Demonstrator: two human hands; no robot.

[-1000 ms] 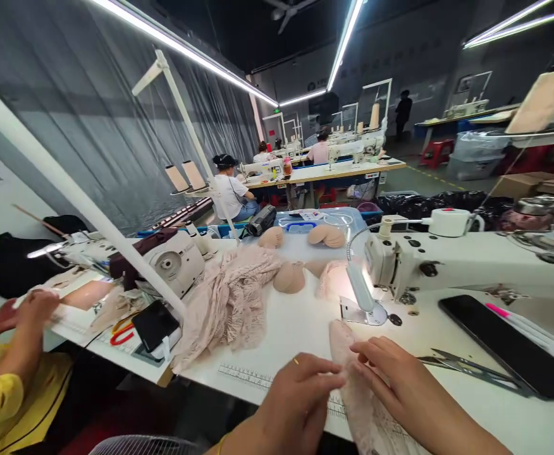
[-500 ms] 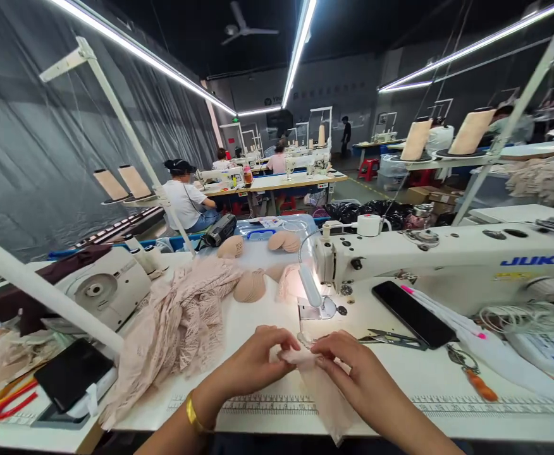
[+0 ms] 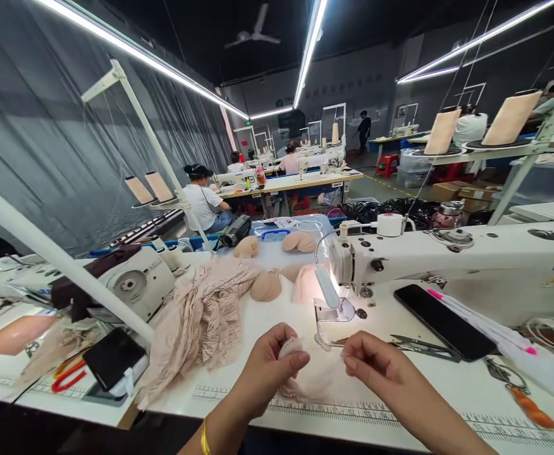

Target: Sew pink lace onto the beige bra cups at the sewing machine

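Observation:
My left hand is closed on a piece of sheer pale pink fabric, with a small whitish folded edge showing between thumb and fingers. The fabric hangs below that hand, blurred, above the table's printed ruler strip. To the right, my right hand has thumb and forefinger pinched together; what sits between them is too small to make out. Beyond the hands stands the white sewing machine, its needle plate lit by a small lamp. Thread snips lie just past my right hand.
Lace fabric is heaped on the left, beside beige molded cups. A black phone, white pens and an orange-tagged keyring lie on the right. Thread cones stand above. Co-workers sit at machines farther back.
My hands have moved apart, the right one away from the fabric's upper edge. The fabric has shifted toward my left hand. The whole view has turned slightly left.

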